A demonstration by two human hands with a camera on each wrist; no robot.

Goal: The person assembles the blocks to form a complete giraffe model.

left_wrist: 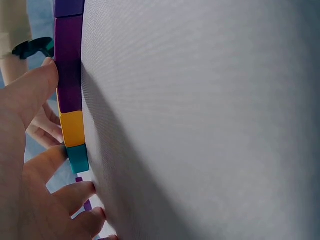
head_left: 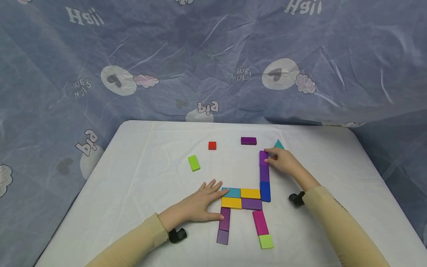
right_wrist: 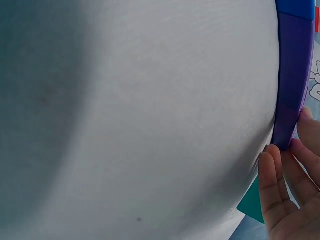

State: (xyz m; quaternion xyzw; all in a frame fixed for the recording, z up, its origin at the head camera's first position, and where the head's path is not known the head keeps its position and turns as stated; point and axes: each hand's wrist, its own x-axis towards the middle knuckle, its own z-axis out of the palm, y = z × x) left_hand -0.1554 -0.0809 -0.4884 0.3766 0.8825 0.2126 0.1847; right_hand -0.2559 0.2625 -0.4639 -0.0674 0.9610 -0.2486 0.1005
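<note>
Flat coloured blocks lie joined on the white tabletop. My right hand (head_left: 282,160) pinches the violet block (head_left: 263,158) at the far end of a column, index finger at its end and thumb by its side. Below it in line are a purple block (head_left: 264,173) and a blue block (head_left: 265,191). Fingers spread, my left hand (head_left: 201,204) rests with its index fingertip on the teal block (head_left: 234,192) and its thumb against a dark purple block (left_wrist: 69,65). Two yellow blocks (head_left: 250,193) and another purple block (head_left: 252,204) complete the two short rows.
Behind the rows lie a lime block (head_left: 194,163), a red square (head_left: 212,145) and a dark purple block (head_left: 248,141). A teal triangle (head_left: 278,144) sits partly behind the right hand. Nearer, a magenta block (head_left: 260,223) meets a lime one (head_left: 266,241); a lilac block (head_left: 222,237) lies left.
</note>
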